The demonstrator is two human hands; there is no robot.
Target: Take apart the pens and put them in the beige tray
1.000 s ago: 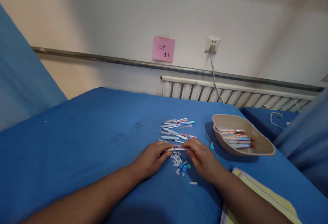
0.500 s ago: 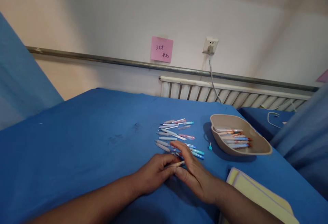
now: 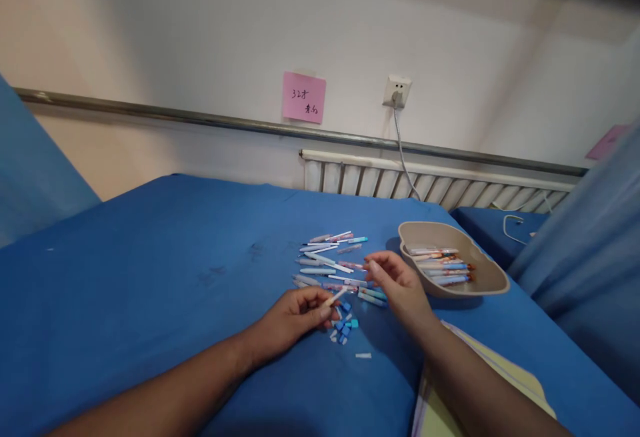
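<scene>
The likeliest mishap, I'd judge, is the slim pen piece (image 3: 341, 294) slipping out of the left hand (image 3: 300, 313): it is pinched near one end only, so a slack thumb or a knock on the free end could drop it among the small blue and white pieces (image 3: 343, 331) just beside, where it would be hard to pick out. The hand lies close to that little heap, so a careless sweep might also scatter it over the blue cloth (image 3: 165, 277). The loose pens and white tubes (image 3: 320, 260) look smooth and round, and a brush from the right hand (image 3: 395, 280) could set them rolling.

Reading a clock face centred on the left hand's pinch, with twelve toward the wall (image 3: 220, 37), the slim pen piece lies between thumb and fingers, gripped at its cream end, its white end jutting free toward two o'clock. The small blue and white pieces sit at five, with one white stub (image 3: 363, 355) farther out. Loose pens and white tubes spread around twelve to one, and teal-ended pens (image 3: 373, 297) lie toward three. The right hand is between one and two, its thumb and fingertips drawn close together near a pink barrel (image 3: 352, 265); whether they hold or touch anything, I cannot tell. The beige basin (image 3: 490, 280) with its orange-ended pens (image 3: 453, 266) stands at two, and a folded yellow cloth (image 3: 440, 417) shows beneath the right forearm at four
</scene>
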